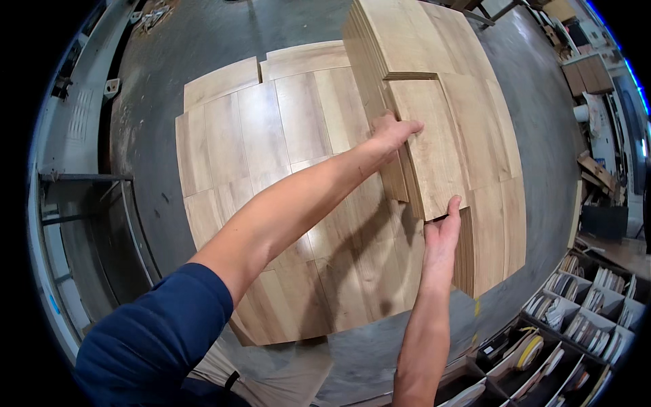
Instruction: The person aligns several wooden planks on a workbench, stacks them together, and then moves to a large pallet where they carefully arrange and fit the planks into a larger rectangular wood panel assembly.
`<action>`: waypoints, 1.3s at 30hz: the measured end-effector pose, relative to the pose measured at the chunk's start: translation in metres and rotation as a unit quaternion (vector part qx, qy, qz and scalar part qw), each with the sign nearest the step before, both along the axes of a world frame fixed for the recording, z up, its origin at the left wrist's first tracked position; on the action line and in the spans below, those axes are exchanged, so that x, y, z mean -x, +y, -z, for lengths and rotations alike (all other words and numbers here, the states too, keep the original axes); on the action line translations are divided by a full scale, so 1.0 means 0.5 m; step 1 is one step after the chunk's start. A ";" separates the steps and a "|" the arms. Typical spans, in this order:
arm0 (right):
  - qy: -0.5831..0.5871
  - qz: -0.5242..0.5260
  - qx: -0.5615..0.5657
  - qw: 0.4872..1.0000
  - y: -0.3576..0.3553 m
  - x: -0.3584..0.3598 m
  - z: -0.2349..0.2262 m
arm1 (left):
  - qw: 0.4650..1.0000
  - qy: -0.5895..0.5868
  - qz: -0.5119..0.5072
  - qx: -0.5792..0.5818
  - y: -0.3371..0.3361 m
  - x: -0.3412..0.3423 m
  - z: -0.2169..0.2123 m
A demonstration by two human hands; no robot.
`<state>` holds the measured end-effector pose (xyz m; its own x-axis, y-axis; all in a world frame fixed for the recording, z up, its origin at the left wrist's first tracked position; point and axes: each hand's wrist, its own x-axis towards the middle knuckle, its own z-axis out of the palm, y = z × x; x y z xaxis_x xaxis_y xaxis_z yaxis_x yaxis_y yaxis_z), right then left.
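Observation:
Both my hands grip a stack of wood-grain boards (431,146) that sits against the taller pile of like boards (478,129) on the right. My left hand (393,133) is wrapped over the stack's left long edge, its thumb lying on the top board. At the near short end, my right hand (443,229) has its thumb up on the corner; its other fingers are hidden beneath. How many boards lie between my hands cannot be told. Left of the pile spreads a lower layer of wood-grain boards (258,146), laid side by side.
Grey floor (146,230) surrounds the boards. A divided shelf (576,305) holding rolls of edge banding stands at the lower right. A metal frame (88,178) runs along the left. Loose items and cartons (588,74) line the right side.

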<state>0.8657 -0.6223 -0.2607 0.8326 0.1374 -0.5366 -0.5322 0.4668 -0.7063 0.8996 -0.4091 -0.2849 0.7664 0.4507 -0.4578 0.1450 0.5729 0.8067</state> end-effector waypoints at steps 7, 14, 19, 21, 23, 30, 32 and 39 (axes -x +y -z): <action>0.011 0.022 0.021 0.999 0.037 -0.014 -0.012 | 0.985 0.080 -0.029 -0.152 -0.010 -0.021 0.011; 0.024 0.017 -0.006 1.000 0.052 -0.023 -0.023 | 0.976 0.064 -0.039 -0.205 -0.004 -0.020 0.005; 0.026 0.023 -0.020 0.999 0.075 -0.029 -0.043 | 0.985 0.065 0.056 -0.151 0.017 -0.007 -0.024; 0.035 0.026 -0.025 0.999 0.077 -0.029 -0.045 | 0.984 0.068 0.058 -0.153 0.018 -0.006 -0.027; 0.044 0.028 -0.030 0.998 0.080 -0.028 -0.045 | 0.982 0.084 0.067 -0.157 0.018 -0.003 -0.030; -0.029 0.014 0.087 0.996 0.050 -0.017 -0.018 | 0.965 0.049 0.082 -0.244 0.035 0.014 -0.054; -0.079 0.004 0.137 0.987 0.043 -0.013 -0.010 | 0.939 0.061 0.087 -0.328 0.037 0.022 -0.055; -0.099 0.023 0.182 0.978 0.024 0.013 -0.023 | 0.931 0.059 0.097 -0.348 -0.022 0.052 -0.062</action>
<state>0.8591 -0.6103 -0.2493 0.9258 -0.0737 -0.3708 -0.3527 0.1850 -0.9173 0.8734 -0.4201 -0.2538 0.8269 0.5283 -0.1925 0.3022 -0.1288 0.9445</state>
